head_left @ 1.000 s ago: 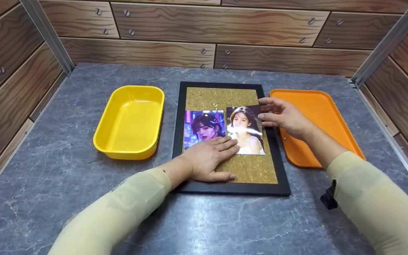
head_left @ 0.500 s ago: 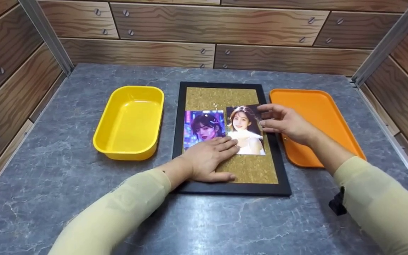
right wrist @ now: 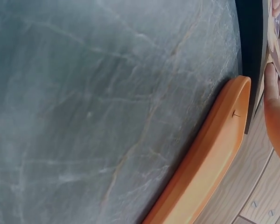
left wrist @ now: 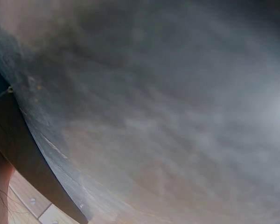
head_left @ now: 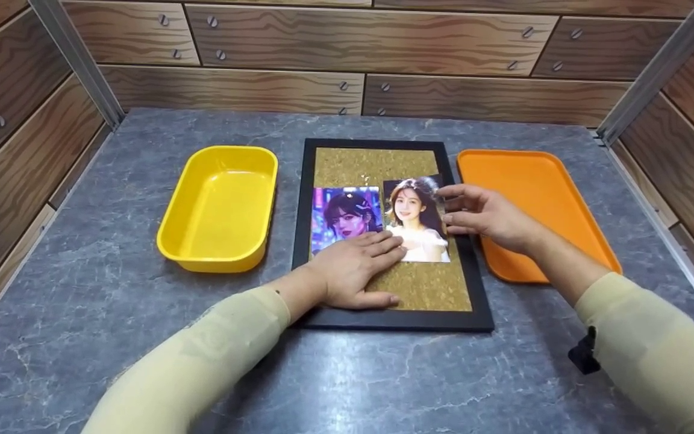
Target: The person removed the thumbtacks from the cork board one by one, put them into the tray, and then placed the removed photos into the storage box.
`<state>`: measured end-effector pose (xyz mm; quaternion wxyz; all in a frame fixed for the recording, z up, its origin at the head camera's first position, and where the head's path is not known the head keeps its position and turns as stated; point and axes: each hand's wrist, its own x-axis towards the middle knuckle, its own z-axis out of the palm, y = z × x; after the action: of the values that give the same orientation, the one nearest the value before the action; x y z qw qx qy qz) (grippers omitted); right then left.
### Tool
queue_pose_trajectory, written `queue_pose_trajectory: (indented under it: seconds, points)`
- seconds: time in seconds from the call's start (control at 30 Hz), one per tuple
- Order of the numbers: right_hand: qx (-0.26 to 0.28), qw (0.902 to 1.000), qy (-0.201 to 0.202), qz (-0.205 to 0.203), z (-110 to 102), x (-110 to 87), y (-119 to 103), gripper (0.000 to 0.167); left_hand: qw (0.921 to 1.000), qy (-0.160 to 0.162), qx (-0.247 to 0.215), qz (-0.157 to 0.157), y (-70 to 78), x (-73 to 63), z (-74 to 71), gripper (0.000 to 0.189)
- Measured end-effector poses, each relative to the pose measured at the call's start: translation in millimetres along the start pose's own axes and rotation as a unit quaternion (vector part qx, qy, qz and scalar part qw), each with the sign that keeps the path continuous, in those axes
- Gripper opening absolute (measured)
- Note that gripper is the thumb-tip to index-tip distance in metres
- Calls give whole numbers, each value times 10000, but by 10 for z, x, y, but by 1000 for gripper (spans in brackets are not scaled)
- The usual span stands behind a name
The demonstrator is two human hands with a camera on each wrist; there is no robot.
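A corkboard in a black frame lies mid-table with two portrait photos on it. My left hand rests flat over the lower part of the purple photo, fingertips on the other photo's lower left corner. That second photo, a person in white, has its right edge between the fingers of my right hand. In the right wrist view this photo looks bowed up off the board, with a finger against its edge. The left wrist view shows mostly blurred grey tabletop.
A yellow tub stands left of the board. To its right is an orange tray, partly under my right forearm, holding a small pin. Small shiny bits sit on the cork above the photos. Wood-patterned walls enclose the table.
My right hand has slid slightly down along the photo's right edge. The glare on that photo has shifted and its upper right corner has risen a little. The left hand has stayed put.
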<state>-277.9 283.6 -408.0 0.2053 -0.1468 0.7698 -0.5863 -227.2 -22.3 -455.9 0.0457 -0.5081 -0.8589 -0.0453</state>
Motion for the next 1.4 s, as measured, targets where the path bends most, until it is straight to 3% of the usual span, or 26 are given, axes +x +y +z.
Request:
queue_pose_trajectory:
  seconds: [0.53,1.4]
  points:
    - [237,9995,-27,196,69,-78,44,55,10000,26,14,49,-2,7,-11,88]
    - [418,9990,-1,143,125,-138,129,60,9999,64,114,40,-2,10,12,89]
